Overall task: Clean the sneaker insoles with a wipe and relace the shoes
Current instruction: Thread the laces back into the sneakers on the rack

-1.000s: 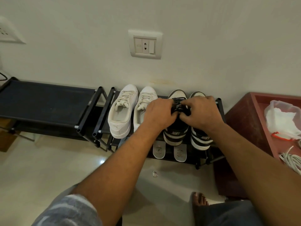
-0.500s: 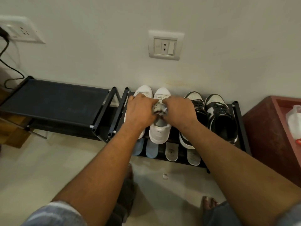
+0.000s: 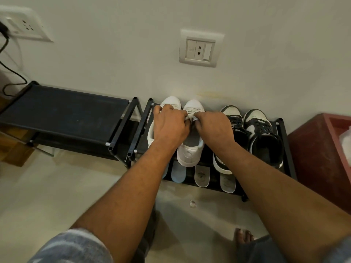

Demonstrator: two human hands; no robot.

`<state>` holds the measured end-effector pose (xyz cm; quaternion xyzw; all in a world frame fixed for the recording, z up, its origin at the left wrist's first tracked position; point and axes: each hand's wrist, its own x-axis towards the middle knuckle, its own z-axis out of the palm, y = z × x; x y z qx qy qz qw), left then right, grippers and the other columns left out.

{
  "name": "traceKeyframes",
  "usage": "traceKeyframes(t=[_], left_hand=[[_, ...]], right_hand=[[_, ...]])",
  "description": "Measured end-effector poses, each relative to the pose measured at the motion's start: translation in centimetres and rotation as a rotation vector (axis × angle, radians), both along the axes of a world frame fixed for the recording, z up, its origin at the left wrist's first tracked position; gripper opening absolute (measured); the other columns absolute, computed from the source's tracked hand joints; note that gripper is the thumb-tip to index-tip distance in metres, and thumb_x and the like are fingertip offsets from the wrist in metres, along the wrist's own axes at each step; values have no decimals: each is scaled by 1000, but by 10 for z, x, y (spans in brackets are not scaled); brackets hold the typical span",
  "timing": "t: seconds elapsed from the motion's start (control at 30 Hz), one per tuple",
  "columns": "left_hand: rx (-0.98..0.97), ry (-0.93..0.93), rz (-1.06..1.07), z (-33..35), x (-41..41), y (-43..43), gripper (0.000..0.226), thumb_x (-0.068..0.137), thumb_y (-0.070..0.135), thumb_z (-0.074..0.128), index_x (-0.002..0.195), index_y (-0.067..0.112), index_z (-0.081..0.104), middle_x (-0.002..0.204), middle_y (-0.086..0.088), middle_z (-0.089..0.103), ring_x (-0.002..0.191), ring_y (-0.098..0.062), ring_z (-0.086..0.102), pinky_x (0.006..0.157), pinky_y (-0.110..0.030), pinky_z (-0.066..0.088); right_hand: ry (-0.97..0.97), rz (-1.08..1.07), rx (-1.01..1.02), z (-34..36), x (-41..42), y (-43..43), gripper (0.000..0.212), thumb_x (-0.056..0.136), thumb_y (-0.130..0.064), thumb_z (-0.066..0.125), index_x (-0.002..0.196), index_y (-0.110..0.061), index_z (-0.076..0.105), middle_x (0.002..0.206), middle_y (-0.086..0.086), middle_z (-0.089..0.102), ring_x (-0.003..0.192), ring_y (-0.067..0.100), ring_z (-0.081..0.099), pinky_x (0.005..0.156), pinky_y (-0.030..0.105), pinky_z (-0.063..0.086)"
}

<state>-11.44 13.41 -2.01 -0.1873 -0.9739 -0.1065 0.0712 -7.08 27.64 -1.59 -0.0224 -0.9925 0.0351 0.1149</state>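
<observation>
Our left hand (image 3: pixel 169 128) and right hand (image 3: pixel 215 130) had fingers curled, pinching the laces (image 3: pixel 190 112) of the white sneaker (image 3: pixel 190 156) on the black rack (image 3: pixel 284 141), beside the black-and-white sneakers (image 3: pixel 255 118).

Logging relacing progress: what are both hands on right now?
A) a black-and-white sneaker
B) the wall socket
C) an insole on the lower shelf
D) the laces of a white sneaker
D: the left hand and right hand meet over the white sneaker, pinching its laces; the black-and-white pair and the insoles lie untouched.
</observation>
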Motion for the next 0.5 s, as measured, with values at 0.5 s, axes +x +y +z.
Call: traceKeyframes(t=[0.5], left_hand=[[9,-16,-5,-3,-3,-3,20,97,43,61,104,33,77,89,8,71,114,-19,57,107,-43,28]], right_hand=[[-73,-7,-28,1,4,3,26,94,-40,58,98,-21,75,82,6,73,74,31,66,69,43,56]])
